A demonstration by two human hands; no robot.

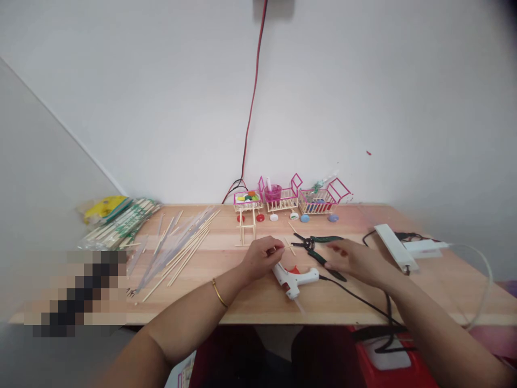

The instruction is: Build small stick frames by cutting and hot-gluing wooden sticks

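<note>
My left hand (263,256) pinches a short thin wooden stick (287,247) between thumb and fingertips, just above the nozzle end of a white glue gun (293,281). The glue gun lies on its side, with a red trigger and a clear glue stick poking from its back. Green-handled pliers (309,244) lie spread on the table to the right. My right hand (355,260) hovers at their handles, fingers and thumb apart; whether it touches them I cannot tell. Another short stick (290,246) lies beneath the left fingertips. Behind stands a small frame of sticks (247,229).
Three small pink-edged stick carts (283,202) stand along the wall, with bottle caps (305,218) before them. Loose sticks (189,254) and a packed bundle of sticks (121,222) lie left. A white power strip (393,248) and black cords occupy the right.
</note>
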